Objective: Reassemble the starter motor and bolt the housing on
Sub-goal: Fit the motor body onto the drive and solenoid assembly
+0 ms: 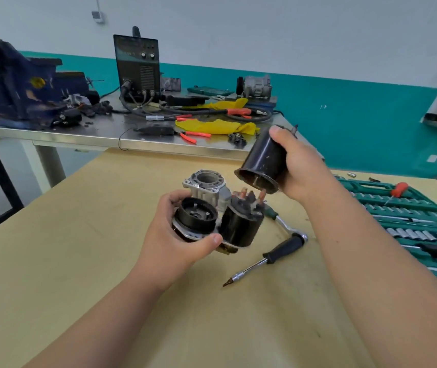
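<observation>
- Two main pieces are apart: the starter body [210,194] in the left hand [174,237] and the black cylindrical housing [265,160] in the right hand [305,168], both held above the wooden table [79,248].
- Left fingers curl round the body's black round end, with the thumb across its near rim. Right fingers and thumb wrap the housing's wall. Its open mouth tilts down toward the body, near but not touching.
- Done, as I judge it: the solenoid [241,224] already sits on the body, beside the open round seat.
- Remaining: the housing is not yet seated and no bolts are in. I cannot pick out any loose bolts for certain.
- Count: one ratchet [290,228] and one black-handled bit driver [275,254] lie on the table just right of the body. One green socket case [398,208] lies open further right, with one red screwdriver [399,188] on it.
</observation>
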The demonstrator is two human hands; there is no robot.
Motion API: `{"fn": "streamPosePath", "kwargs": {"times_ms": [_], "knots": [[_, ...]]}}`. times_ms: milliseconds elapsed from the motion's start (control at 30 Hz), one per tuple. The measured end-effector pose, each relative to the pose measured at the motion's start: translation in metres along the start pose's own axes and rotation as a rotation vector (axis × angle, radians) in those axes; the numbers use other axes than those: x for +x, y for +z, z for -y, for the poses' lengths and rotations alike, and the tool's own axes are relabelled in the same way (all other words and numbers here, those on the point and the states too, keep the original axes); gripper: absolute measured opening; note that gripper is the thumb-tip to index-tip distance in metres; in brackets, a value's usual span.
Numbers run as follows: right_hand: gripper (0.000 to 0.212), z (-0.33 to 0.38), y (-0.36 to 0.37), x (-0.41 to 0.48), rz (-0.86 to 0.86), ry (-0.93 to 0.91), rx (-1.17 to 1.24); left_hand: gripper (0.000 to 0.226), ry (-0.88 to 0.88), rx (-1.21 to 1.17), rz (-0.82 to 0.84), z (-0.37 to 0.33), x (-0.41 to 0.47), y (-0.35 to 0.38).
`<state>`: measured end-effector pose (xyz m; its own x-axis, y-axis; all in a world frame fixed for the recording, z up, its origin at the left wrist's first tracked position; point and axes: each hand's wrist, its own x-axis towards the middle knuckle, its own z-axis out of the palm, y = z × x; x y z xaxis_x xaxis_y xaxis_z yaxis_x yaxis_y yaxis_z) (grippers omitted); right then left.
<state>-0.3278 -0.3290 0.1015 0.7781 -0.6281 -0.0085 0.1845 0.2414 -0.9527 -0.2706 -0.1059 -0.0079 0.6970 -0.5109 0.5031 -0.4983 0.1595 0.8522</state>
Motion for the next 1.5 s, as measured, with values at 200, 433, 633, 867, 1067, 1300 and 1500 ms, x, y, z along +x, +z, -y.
{"fn": "streamPosePath", "kwargs": {"times_ms": [200,433,633,867,1067,1300,1500], "knots": [[0.045,-0.003,0.029,-0.02,0.177,0.183,0.216,0.084,-0.013,0.273,0.073,0.002,-0.002,0.005],[0.019,-0.04,0.037,-0.035,0.263,0.102,-0.006,0.083,0.034,0.311,0.055,0.001,-0.01,0.004],[0.02,-0.056,0.026,-0.042,0.245,-0.002,-0.053,0.088,0.001,0.279,0.006,0.002,-0.012,0.003],[0.061,-0.064,0.015,-0.049,0.319,-0.106,-0.161,0.094,0.023,0.29,-0.018,0.004,-0.016,0.007],[0.059,-0.061,-0.005,-0.048,0.23,-0.329,-0.592,0.097,0.11,0.355,-0.04,0.002,-0.019,0.007],[0.046,-0.074,-0.02,-0.051,0.314,-0.246,-0.349,0.092,0.22,0.353,-0.013,0.002,-0.022,0.006],[0.034,-0.075,-0.025,-0.06,0.437,-0.251,-0.194,0.076,-0.035,0.177,0.081,-0.001,-0.023,-0.002]]}}
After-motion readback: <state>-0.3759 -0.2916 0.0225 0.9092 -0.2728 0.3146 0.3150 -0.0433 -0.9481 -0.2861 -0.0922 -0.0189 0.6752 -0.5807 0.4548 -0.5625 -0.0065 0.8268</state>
